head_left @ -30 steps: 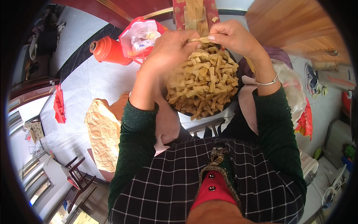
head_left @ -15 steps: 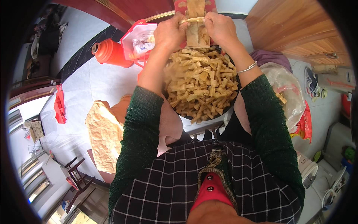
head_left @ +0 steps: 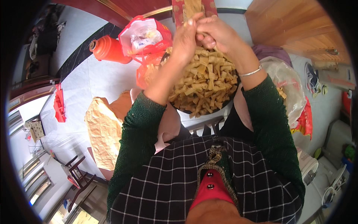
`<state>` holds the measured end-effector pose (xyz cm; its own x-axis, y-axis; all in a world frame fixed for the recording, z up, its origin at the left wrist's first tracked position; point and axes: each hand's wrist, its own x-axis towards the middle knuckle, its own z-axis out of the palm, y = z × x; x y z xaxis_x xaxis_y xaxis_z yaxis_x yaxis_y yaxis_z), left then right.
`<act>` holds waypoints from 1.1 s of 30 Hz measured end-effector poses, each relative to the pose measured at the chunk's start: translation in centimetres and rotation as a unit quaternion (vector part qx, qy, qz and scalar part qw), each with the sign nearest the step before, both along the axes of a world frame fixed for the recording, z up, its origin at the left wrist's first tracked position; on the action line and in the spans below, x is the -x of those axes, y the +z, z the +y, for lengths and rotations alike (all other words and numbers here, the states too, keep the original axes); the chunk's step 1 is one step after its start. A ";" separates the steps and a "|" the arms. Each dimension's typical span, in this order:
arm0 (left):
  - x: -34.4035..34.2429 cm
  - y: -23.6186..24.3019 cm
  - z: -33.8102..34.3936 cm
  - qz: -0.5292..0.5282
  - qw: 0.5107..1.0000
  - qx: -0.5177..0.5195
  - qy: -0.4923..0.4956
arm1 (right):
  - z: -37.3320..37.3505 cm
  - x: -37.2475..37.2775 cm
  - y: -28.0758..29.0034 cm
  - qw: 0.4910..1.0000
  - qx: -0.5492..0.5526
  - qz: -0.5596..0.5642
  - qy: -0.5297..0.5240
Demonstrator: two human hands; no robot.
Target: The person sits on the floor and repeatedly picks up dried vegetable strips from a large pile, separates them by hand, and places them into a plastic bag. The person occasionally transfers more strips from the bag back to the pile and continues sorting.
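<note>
A dark round pan heaped with short, dried yellow-brown folded pieces sits between my legs. Beyond it, a narrow wooden board lies on a red patterned base. My left hand and my right hand meet above the far edge of the pile, in front of the board. The left thumb points up and the right fingers curl against the left hand. Both are closed, and what they hold between them is mostly hidden.
An orange flask and a red-white bag stand left. A crumpled brown paper lies nearer me. At right are clear plastic sacks, shoes and a wooden cabinet door.
My hands rose to the board with a pale strip stretched between them, then drew closer together and slightly down, covering most of the strip and the lower board.
</note>
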<state>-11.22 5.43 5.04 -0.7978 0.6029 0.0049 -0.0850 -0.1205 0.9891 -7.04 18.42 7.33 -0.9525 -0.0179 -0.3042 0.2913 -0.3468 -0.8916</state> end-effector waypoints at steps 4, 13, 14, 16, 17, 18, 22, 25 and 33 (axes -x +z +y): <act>0.8 1.9 0.0 -0.117 0.974 -0.181 -0.076 | 0.4 -0.9 2.8 0.991 -0.073 0.096 0.054; 0.8 10.2 -3.7 -0.142 0.831 -0.489 -0.224 | 1.2 -4.2 7.9 0.963 -0.130 0.153 0.177; 1.1 10.3 -4.1 -0.167 0.833 -0.466 -0.246 | 1.3 -4.6 7.6 0.953 -0.149 0.189 0.182; -1.8 11.0 -4.2 -0.082 0.907 -0.400 -0.106 | 1.2 -5.6 6.3 0.925 -0.193 0.259 0.198; -1.6 10.7 -4.2 -0.074 0.918 -0.381 -0.087 | 2.0 -6.5 5.1 0.932 -0.212 0.224 0.189; -1.3 10.4 -4.8 -0.067 0.929 -0.358 -0.067 | 3.3 -8.0 4.0 0.903 -0.323 0.220 0.180; -2.1 7.5 -2.1 -0.087 0.951 -0.287 -0.071 | 11.5 -18.9 -3.2 0.774 -0.627 0.086 -0.017; -5.5 7.0 0.2 -0.094 0.962 -0.246 -0.077 | 13.3 -24.4 -6.7 0.703 -0.687 0.079 -0.165; -0.8 15.8 -3.3 -0.219 0.855 -0.436 -0.177 | 11.0 -22.3 13.2 0.534 -0.695 0.297 -0.378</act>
